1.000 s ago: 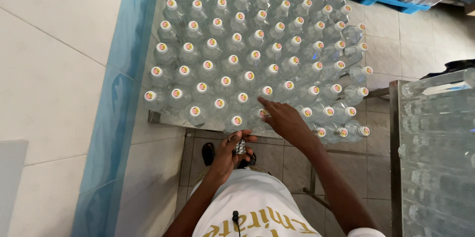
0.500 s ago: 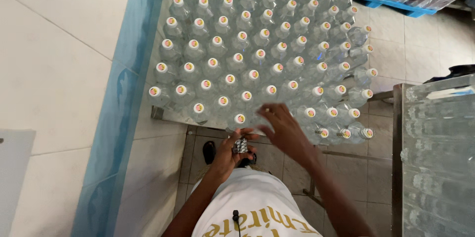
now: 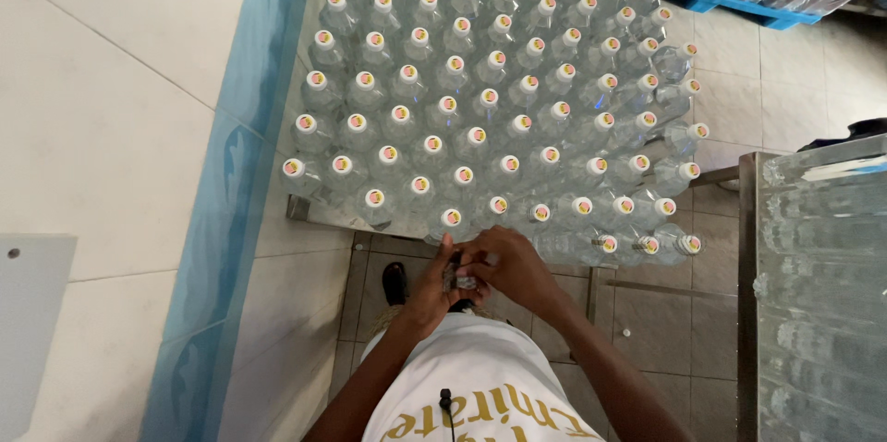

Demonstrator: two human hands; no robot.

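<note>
Bottle field [image 3: 499, 100]: clear capped bottles stand upright in packed diagonal rows, filling the upper middle of the view; this is the landmark.
Wall [image 3: 120, 128]: white tiles with a blue band, left of the bottle field and touching its left edge.
Metal rack [image 3: 818, 294]: right of the bottle field, holding clear bottles laid on their sides.
Floor [image 3: 795, 72]: pale tiles, beyond the right edge of the bottle field.
Right hand [image 3: 506, 262]: just below the near row of the bottle field, fingers curled over the small item from the right.
Left hand [image 3: 432, 285]: below the near row, closed around the small item from the left.
Small item [image 3: 456, 279]: dark and shiny, pinched between both hands, just under the bottle field's front edge; its kind is too small to tell.
</note>
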